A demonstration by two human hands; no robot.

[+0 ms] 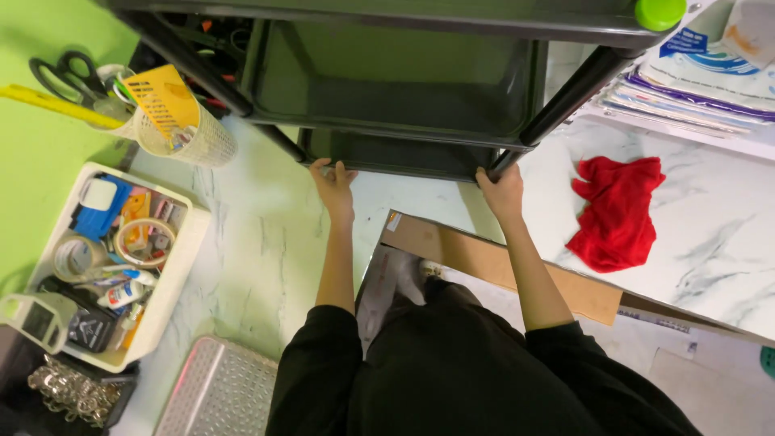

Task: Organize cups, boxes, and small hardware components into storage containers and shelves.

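A dark grey tiered cart with black posts stands in front of me on the marble-patterned floor. My left hand grips the near edge of its lowest tray at the left. My right hand holds the same edge at the right corner, by the base of a black post. Both arms reach down from black sleeves. A green cap sits on the top right corner of the cart.
A red cloth lies on the floor at right. A flat cardboard piece is under my arms. At left stand a white bin of tapes and glue, a mesh cup with scissors and a perforated metal tray. Stacked papers lie top right.
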